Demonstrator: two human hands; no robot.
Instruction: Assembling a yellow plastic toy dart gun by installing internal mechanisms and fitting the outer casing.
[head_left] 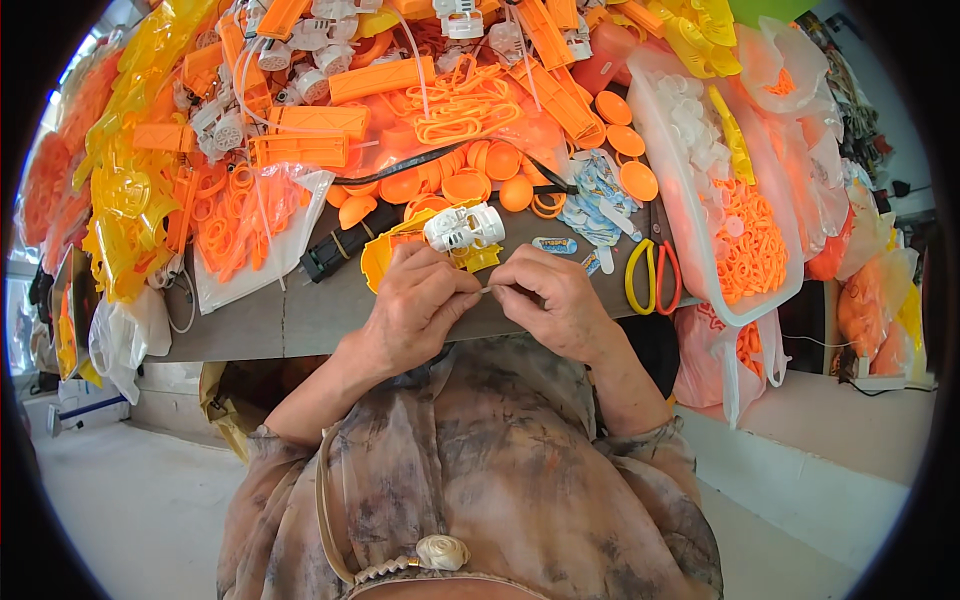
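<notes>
1. The left hand (418, 300) and right hand (553, 300) meet at the frame's centre, fingertips pinching a small thin pale piece (487, 290) between them.
2. Just above lies a white plastic housing (465, 227) on a yellow part (392, 255).
3. Yellow-handled scissors (652, 275) lie right of the right hand on the desk (300, 315).
4. A clear tray (700, 270) of orange rings sits at the upper right.
5. Orange plastic parts (380, 80) fill the top.

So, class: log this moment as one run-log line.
left hand: pinching small strip | right hand: pinching same strip | white plastic part: on table beyond hands | scissors: right, untouched
</notes>
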